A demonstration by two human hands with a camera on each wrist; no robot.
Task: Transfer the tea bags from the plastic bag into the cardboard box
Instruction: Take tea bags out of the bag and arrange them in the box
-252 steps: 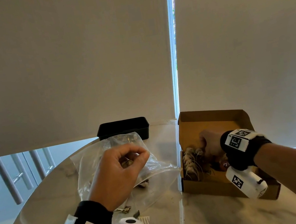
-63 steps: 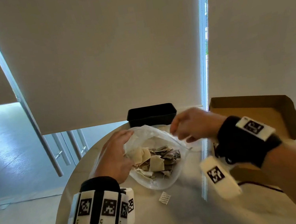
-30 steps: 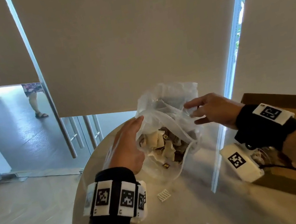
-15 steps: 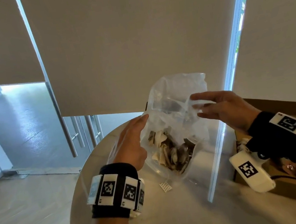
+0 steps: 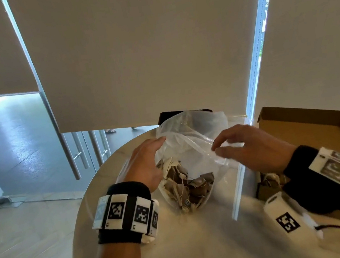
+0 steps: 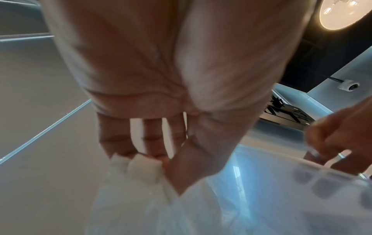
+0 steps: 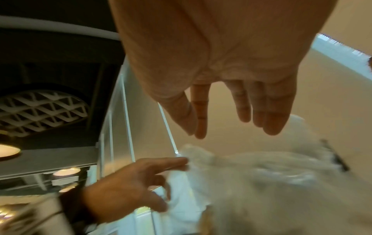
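Note:
A clear plastic bag (image 5: 191, 147) sits on the round table with its mouth up and a heap of tea bags (image 5: 186, 188) in its bottom. My left hand (image 5: 158, 146) pinches the bag's left rim, and the left wrist view shows its curled fingers (image 6: 145, 159) bunching the plastic (image 6: 141, 171). My right hand (image 5: 216, 149) is at the right rim, where thumb and index tips meet on the plastic; its other fingers (image 7: 267, 114) are straight. The open cardboard box (image 5: 310, 127) stands to the right, with tea bags (image 5: 269, 180) in its near left corner.
A black container (image 5: 167, 115) stands right behind the bag. The pale table (image 5: 204, 245) ends in a curved edge on the left, with floor and glass doors beyond. Roller blinds hang close behind the table.
The bag, held up in the air half a second ago, has come down onto the table. My right hand has shifted from flat against the bag to its right rim.

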